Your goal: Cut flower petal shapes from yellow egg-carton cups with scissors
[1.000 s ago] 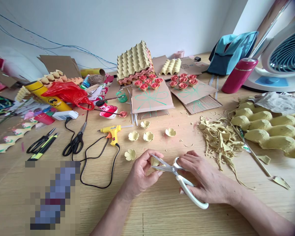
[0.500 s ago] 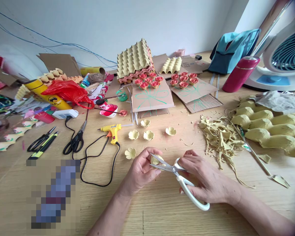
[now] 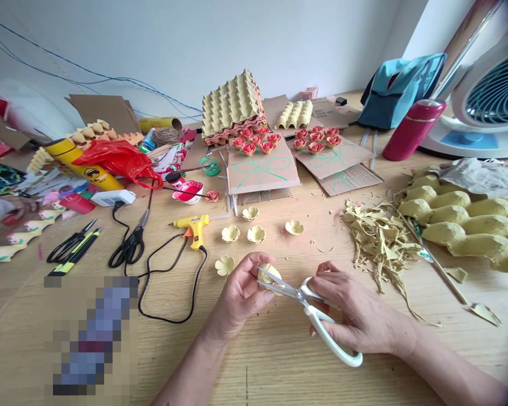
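My left hand pinches a small pale yellow egg-carton cup between thumb and fingers. The white-handled scissors are in my right hand, with their blades parted and lying across the cup. Several cut pale yellow flower cups rest on the table just beyond my left hand; one with spread petals lies closest to it. A heap of cut carton strips is to the right, beyond my right hand.
A yellow glue gun with a looping cord and black scissors lie left. Red flowers stand on cardboard at the back. Egg cartons, a pink bottle and a fan are right. At far left, another person's hand is near painted carton pieces.
The scissor blades and the cup have shifted slightly against each other, with more of the cup showing. At the far left another person's hand has come further into view.
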A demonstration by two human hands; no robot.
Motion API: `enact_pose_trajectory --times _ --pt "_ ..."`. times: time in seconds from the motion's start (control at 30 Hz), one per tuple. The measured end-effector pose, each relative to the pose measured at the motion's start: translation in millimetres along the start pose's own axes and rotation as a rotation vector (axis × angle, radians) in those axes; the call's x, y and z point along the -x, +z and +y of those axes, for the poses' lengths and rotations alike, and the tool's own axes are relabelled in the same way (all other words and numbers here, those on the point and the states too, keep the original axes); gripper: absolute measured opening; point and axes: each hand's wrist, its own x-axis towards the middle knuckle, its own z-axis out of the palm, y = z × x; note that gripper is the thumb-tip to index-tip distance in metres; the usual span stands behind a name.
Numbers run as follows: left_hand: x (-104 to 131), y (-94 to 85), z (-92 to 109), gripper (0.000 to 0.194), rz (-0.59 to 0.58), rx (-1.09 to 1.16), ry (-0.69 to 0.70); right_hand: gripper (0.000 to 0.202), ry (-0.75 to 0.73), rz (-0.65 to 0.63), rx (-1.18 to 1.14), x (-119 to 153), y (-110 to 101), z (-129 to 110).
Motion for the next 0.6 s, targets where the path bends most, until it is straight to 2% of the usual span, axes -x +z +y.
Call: enact_pose_trajectory --times 0.27,0.4,0.5,0.6 --pt "-1 3.9 4 0.042 0.001 0.027 0.029 0.021 -0.032 -0.007 0.026 0 0 1" --pt "-3 4.2 5 0.042 0.007 0.024 0.033 0.023 -0.023 0.074 0.038 1 2 6" --pt "-3 2.7 1 0.041 0.021 0.007 0.033 0.028 0.076 0.172 -0.057 -1 1 5" --pt "-3 5.1 -5 0.04 0.012 -0.007 0.021 0.027 0.226 0.219 -0.268 -5 1 -1"
